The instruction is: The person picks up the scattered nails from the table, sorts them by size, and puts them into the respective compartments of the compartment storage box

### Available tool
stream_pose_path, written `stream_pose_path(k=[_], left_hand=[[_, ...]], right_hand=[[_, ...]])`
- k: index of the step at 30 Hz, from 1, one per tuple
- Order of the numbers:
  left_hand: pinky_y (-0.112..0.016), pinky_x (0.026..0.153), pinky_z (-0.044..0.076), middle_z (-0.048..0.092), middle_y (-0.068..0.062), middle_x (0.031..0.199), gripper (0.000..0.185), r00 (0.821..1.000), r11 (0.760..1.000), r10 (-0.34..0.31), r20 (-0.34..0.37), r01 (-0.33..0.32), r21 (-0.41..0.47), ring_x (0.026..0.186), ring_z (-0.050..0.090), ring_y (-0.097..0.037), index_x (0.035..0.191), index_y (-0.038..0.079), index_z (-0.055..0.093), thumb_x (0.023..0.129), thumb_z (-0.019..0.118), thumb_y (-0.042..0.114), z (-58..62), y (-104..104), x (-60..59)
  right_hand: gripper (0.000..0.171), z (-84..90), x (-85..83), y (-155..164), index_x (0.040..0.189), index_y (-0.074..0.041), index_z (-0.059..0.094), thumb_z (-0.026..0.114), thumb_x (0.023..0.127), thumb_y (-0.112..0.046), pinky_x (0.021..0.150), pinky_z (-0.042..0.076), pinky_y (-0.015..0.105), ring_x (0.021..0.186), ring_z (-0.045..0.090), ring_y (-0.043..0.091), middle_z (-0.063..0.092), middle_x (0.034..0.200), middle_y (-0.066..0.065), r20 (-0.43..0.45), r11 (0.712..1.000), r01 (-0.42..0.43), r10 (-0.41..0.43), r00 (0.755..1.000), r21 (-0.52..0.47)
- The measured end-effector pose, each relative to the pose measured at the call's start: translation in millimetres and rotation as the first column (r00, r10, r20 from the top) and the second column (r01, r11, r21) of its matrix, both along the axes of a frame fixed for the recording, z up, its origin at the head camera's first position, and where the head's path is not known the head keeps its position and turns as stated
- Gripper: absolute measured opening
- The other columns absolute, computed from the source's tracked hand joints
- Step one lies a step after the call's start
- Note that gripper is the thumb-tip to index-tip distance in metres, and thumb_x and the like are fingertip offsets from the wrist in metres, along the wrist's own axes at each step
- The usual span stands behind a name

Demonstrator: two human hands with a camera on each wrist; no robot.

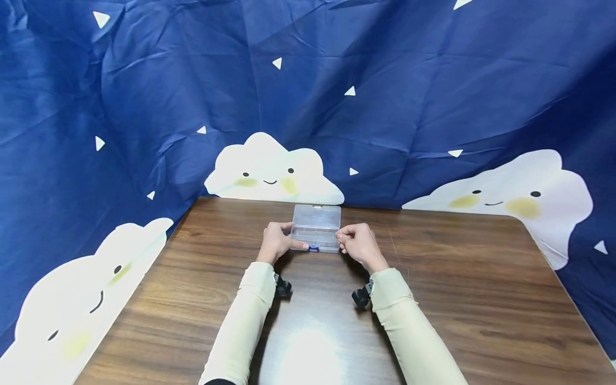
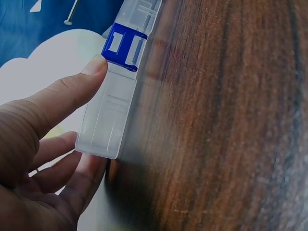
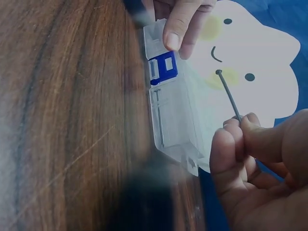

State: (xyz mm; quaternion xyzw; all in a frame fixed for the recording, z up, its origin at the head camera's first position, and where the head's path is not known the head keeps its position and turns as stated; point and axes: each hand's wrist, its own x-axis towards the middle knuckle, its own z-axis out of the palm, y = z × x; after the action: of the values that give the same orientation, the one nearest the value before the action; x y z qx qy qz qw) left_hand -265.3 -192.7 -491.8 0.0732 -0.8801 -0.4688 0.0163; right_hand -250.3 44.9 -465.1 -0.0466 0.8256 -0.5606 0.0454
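A clear plastic compartment box (image 1: 316, 217) with a blue latch (image 2: 124, 47) stands on the table, its lid raised at the back. My left hand (image 1: 276, 240) grips the box's left end, thumb on the front beside the latch and fingers behind. Between thumb and fingertips, my right hand (image 1: 358, 244) pinches a thin metal nail (image 3: 229, 95) near the box's right end. The nail's flat head points away from the fingers, over the box. In the right wrist view a thin dark rod (image 3: 160, 118) shows through the front wall of the box.
The brown wood-grain table (image 1: 481, 289) reaches back to a blue cloth (image 1: 308, 96) printed with white clouds and triangles. A small black camera sits on each wrist. Bright glare lies on the table's near middle.
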Motion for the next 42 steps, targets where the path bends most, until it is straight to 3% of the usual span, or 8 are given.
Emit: stream_pose_path(k=[7,12,20,29,33,38,42], left_hand=[[-0.039,0.109,0.038,0.069,-0.011,0.125,0.081,1.0,1.0,-0.002,0.005,0.002,-0.015,0.127,0.053,-0.028,0.126,0.006,0.071,0.052,0.102,0.019,1.5,1,1.2],[-0.039,0.109,0.038,0.069,-0.01,0.125,0.08,1.0,1.0,-0.002,0.008,0.002,-0.018,0.126,0.052,-0.028,0.126,0.007,0.071,0.053,0.102,0.019,2.0,1,0.7],[-0.04,0.11,0.037,0.069,-0.01,0.125,0.081,1.0,1.0,-0.007,0.001,0.007,-0.02,0.126,0.051,-0.031,0.125,0.007,0.071,0.052,0.102,0.02,1.4,1,1.1],[-0.039,0.109,0.038,0.069,-0.009,0.124,0.082,1.0,1.0,-0.004,0.004,0.004,-0.012,0.125,0.053,-0.028,0.126,0.007,0.071,0.052,0.102,0.021,3.0,1,-0.7],[-0.039,0.109,0.038,0.069,-0.009,0.125,0.082,1.0,1.0,-0.002,0.002,0.002,-0.019,0.125,0.053,-0.028,0.126,0.007,0.071,0.052,0.102,0.021,3.4,0,-1.8],[-0.039,0.109,0.038,0.069,-0.008,0.124,0.082,1.0,1.0,-0.001,-0.004,0.001,-0.031,0.125,0.054,-0.028,0.126,0.007,0.071,0.051,0.102,0.022,2.6,0,-1.8],[-0.038,0.108,0.039,0.07,-0.008,0.124,0.081,1.0,1.0,-0.004,-0.009,0.004,-0.025,0.125,0.054,-0.026,0.125,0.007,0.072,0.052,0.102,0.022,1.3,-1,-0.9]], right_hand=[[0.014,0.3,-8.6,-11,0.096,0.006,0.075,0.067,0.097,-0.005,0.054,0.052,0.022,0.063,0.065,0.022,0.07,0.076,0.017,-0.004,1.0,-0.004,0.004,1.0,0.028],[0.016,2.7,-14.4,-15,0.092,0.004,0.075,0.067,0.097,-0.008,0.054,0.054,0.027,0.057,0.062,0.018,0.067,0.07,0.012,-0.013,0.997,-0.001,0.002,1.0,0.081],[0.016,3.8,-21.7,-24,0.095,0.007,0.075,0.067,0.097,-0.006,0.05,0.05,0.021,0.055,0.059,0.013,0.067,0.07,0.014,0.033,0.998,-0.012,0.01,0.999,0.06],[0.015,5.6,-33.2,-34,0.086,0.005,0.076,0.069,0.095,-0.006,0.052,0.047,0.02,0.053,0.056,0.009,0.063,0.059,0.003,0.006,0.984,0.006,-0.007,1.0,0.176],[0.015,6.0,-35.3,-36,0.084,0.002,0.077,0.07,0.093,-0.007,0.058,0.049,0.023,0.061,0.058,0.014,0.064,0.06,0.001,-0.017,0.973,0.022,-0.019,1.0,0.23],[0.015,4.0,-37.6,-40,0.082,-0.002,0.079,0.071,0.092,-0.01,0.074,0.048,0.032,0.084,0.058,0.023,0.07,0.079,0.003,-0.058,0.944,0.037,-0.018,0.998,0.327],[0.016,1.7,-39.0,-42,0.081,-0.003,0.079,0.072,0.092,-0.012,0.079,0.047,0.036,0.091,0.057,0.026,0.072,0.089,0.005,-0.054,0.932,0.039,-0.021,0.998,0.36]])
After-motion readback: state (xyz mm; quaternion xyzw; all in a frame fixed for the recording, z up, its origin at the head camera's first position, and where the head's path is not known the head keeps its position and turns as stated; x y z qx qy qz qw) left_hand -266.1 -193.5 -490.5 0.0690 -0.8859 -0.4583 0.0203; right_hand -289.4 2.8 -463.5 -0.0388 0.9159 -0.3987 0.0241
